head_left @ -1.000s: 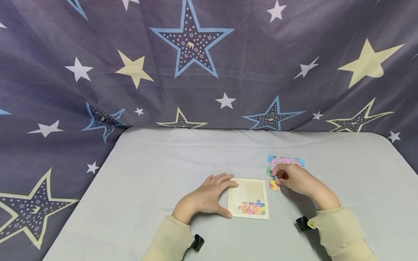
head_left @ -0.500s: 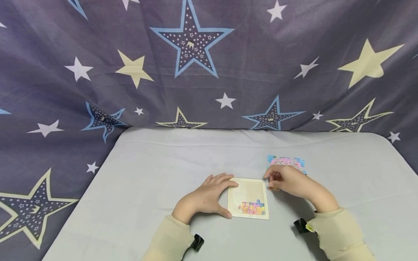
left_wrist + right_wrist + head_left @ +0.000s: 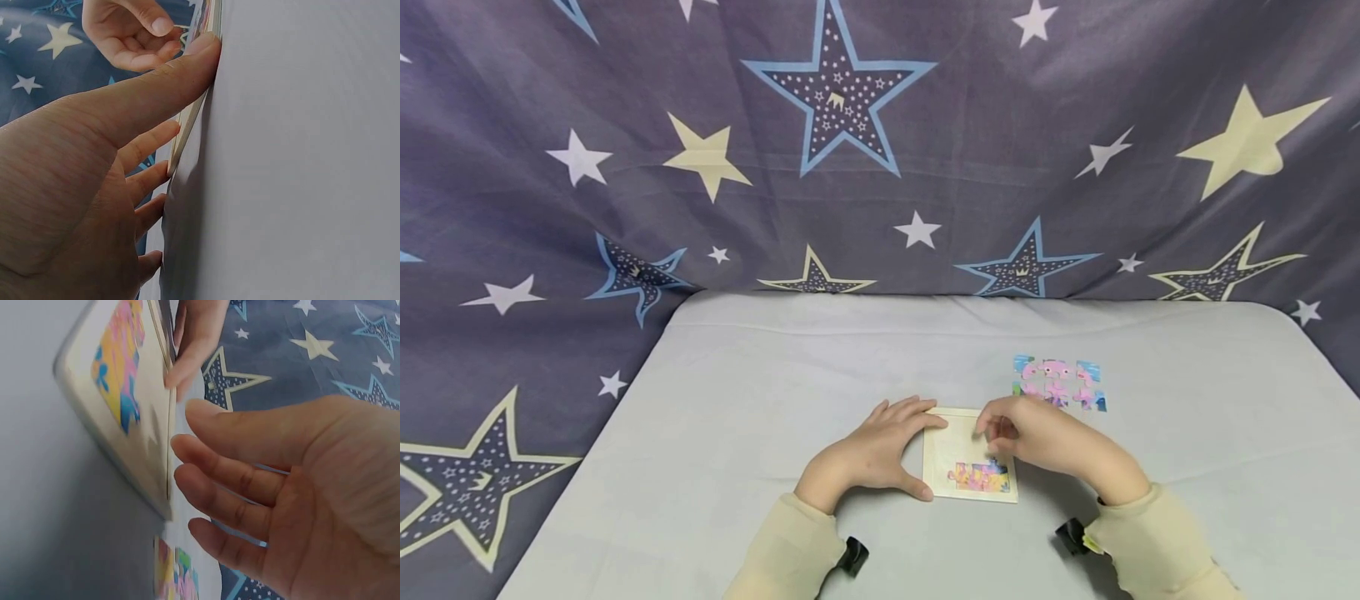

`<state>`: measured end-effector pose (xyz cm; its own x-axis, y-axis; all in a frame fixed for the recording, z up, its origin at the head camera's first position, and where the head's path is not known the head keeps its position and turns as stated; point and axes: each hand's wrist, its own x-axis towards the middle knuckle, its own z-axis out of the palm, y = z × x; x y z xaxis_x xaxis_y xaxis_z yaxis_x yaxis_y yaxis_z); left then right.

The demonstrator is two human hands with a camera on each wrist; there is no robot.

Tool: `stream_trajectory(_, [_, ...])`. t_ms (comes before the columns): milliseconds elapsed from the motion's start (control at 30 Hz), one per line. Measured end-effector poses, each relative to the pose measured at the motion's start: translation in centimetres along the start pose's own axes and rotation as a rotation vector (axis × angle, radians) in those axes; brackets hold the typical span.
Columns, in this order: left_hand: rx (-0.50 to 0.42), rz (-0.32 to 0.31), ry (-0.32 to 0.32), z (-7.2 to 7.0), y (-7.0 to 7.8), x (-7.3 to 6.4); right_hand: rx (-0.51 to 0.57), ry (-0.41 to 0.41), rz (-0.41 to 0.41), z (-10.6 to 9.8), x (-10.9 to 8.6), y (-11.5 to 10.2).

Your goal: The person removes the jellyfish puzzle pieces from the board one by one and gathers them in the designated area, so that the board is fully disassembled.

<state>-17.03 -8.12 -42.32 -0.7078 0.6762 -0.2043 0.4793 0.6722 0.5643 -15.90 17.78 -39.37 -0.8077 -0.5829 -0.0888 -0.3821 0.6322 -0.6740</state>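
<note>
A shallow cream puzzle tray (image 3: 932, 467) lies on the table, with joined jigsaw pieces (image 3: 981, 477) in pink, yellow and blue at its lower right. My left hand (image 3: 880, 450) rests against the tray's left side, fingers spread over the upper corner and thumb at the lower one. Over the right half of the tray hovers my right hand (image 3: 1037, 433), its fingers loosely bent. In the right wrist view its thumb (image 3: 206, 415) and fingertips stand apart with no piece showing between them. A yellow piece (image 3: 164, 565) lies just beyond the tray there.
Several loose jigsaw pieces (image 3: 1056, 372), pink and blue, lie in rows behind the right hand. Pale grey cloth covers the table (image 3: 775, 358). Directly behind it hangs a dark curtain (image 3: 985, 167) printed with stars.
My right hand has moved left and slightly nearer, from the loose pieces to above the tray, uncovering more of those pieces. My left hand and the tray have stayed put.
</note>
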Motion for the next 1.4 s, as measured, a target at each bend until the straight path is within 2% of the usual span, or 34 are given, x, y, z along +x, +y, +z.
stream_trajectory(367, [0.002,0.006,0.003,0.0,0.0,0.0,-0.043,-0.022,-0.064,1.0,0.2,-1.0])
stream_trajectory(633, [-0.007,-0.002,0.000,0.0,-0.1,0.0,-0.074,-0.052,-0.040,2.0,0.3,-1.3])
stream_trajectory(1067, [-0.006,-0.006,-0.006,0.1,-0.1,0.0,-0.113,-0.082,-0.059,2.6,0.2,-1.5])
stream_trajectory(1400, [-0.011,0.000,-0.005,0.0,-0.1,0.0,-0.155,-0.056,-0.078,3.0,0.2,-1.5])
